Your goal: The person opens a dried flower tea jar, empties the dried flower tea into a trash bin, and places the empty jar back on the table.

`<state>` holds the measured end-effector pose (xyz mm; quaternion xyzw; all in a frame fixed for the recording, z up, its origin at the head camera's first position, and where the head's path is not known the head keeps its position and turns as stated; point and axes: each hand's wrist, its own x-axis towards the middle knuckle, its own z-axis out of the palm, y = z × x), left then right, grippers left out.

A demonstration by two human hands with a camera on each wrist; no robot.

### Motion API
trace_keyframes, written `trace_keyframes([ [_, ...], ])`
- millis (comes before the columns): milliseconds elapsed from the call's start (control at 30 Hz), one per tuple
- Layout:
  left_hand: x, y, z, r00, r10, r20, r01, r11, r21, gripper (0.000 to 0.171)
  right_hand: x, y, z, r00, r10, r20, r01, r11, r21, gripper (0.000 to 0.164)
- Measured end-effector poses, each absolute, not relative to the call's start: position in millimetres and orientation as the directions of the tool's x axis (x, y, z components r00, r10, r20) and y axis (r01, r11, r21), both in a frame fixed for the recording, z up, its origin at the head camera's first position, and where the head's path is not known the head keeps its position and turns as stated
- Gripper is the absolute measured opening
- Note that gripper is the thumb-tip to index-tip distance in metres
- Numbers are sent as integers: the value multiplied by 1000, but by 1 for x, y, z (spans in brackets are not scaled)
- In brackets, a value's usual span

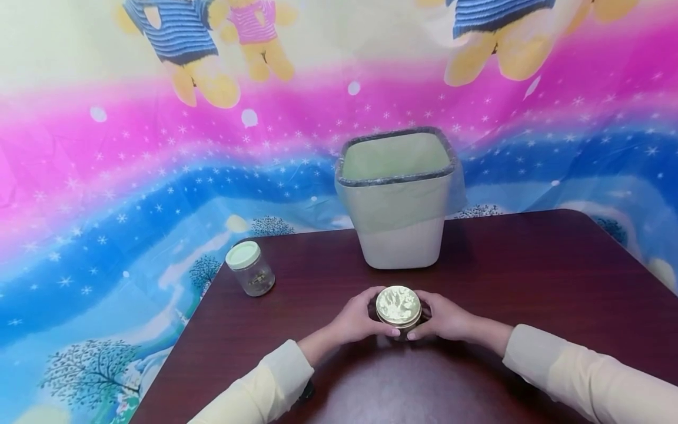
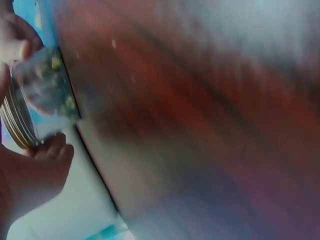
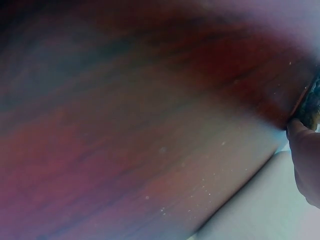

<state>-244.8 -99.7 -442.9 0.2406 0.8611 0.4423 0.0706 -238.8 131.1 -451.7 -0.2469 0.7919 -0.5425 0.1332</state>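
Note:
A clear jar [image 2: 47,92] with a shiny gold lid [image 1: 398,305] stands upright on the table between both hands. My left hand [image 1: 361,318] curls round its left side, thumb at the front. From the other side my right hand [image 1: 446,318] grips it, thumb likewise in front; the two thumb tips come close together. Dark stuff with greenish-yellow bits shows through the jar wall in the left wrist view. Only part of the right hand [image 3: 306,162] and a sliver of the jar [image 3: 312,102] appear in the right wrist view.
A second clear jar [image 1: 256,280] with a whitish lid stands at the table's left edge. Behind the hands is a white bin [image 1: 402,235] lined with a bag. The dark red-brown table [image 1: 529,271] ends in front of a printed cloth backdrop [image 1: 296,176].

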Motion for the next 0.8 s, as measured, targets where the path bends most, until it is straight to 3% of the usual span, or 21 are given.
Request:
trace_keyframes([
  [400, -227, -88, -447, -932, 316, 177, 344, 623, 703, 82, -240, 132, -455, -831, -551, 80, -263, 261, -929, 88],
  [800, -223, -85, -445, -933, 300, 200, 353, 648, 675, 84, -239, 132, -453, -833, -549, 75, -263, 273, -925, 89],
])
